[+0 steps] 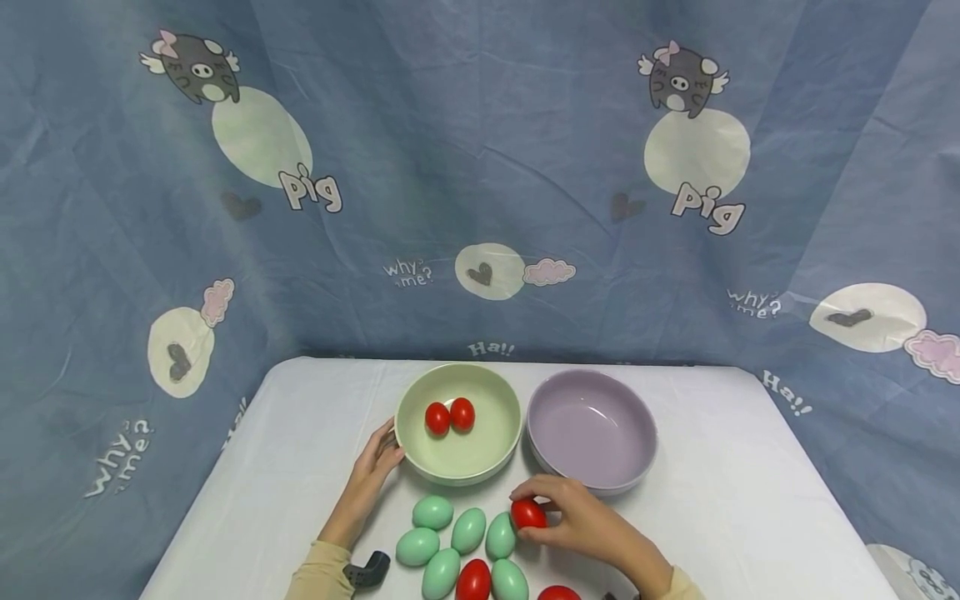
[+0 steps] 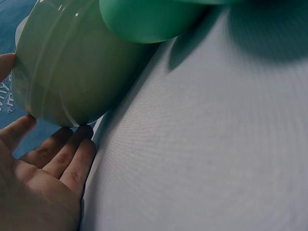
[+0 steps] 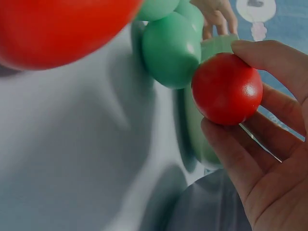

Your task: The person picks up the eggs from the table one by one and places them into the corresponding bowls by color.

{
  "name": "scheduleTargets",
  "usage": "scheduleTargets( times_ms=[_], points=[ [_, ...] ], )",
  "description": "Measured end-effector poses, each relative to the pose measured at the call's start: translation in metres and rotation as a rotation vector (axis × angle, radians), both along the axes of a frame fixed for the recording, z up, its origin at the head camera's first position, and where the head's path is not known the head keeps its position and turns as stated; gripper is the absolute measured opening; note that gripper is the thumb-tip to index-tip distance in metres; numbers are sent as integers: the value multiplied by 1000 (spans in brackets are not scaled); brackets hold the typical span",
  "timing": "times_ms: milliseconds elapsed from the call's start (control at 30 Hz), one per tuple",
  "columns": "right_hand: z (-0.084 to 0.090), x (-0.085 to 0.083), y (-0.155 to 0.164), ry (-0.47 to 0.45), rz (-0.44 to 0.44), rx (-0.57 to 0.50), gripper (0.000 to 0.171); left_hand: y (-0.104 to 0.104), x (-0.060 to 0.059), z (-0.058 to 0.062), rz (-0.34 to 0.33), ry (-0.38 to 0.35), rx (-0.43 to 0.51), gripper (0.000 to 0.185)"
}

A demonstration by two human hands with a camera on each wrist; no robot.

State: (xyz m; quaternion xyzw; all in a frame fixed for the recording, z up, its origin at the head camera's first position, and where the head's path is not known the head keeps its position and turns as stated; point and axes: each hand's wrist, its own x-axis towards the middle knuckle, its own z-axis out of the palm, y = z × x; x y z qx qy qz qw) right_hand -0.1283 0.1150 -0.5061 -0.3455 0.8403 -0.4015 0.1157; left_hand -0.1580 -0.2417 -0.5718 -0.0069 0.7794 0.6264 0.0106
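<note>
A light green bowl (image 1: 457,471) stands at the back of the table with two red eggs (image 1: 450,417) inside. My left hand (image 1: 378,458) rests against its left side, fingertips on the outer wall, as the left wrist view also shows. With thumb and fingers, my right hand (image 1: 573,517) grips a red egg (image 3: 226,89) in front of the bowls, beside the nearest green eggs. Several green eggs (image 1: 468,531) lie grouped before the green bowl. Another red egg (image 1: 473,581) lies among them, and one more red egg (image 1: 558,593) shows at the bottom edge.
A purple bowl (image 1: 592,433) with nothing in it stands right of the green bowl, their rims close together. White cloth (image 1: 735,500) covers the table. Behind it hangs a blue printed curtain (image 1: 480,167). A black band (image 1: 367,571) sits on my left wrist.
</note>
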Motion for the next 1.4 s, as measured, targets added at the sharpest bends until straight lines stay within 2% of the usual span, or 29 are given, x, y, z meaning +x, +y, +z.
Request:
scheduleTargets(
  times_ms=[267, 600, 933, 1400],
  points=[
    [5, -10, -5, 6, 17, -13, 39, 0, 0, 0, 0, 4, -2, 62],
    [12, -25, -5, 73, 1, -67, 37, 1, -1, 0, 5, 8, -5, 63],
    [27, -40, -11, 48, -16, -49, 39, 0, 0, -1, 3, 9, 1, 62],
    [40, -58, -24, 6, -28, -38, 38, 0, 0, -2, 5, 1, -1, 63]
  ],
)
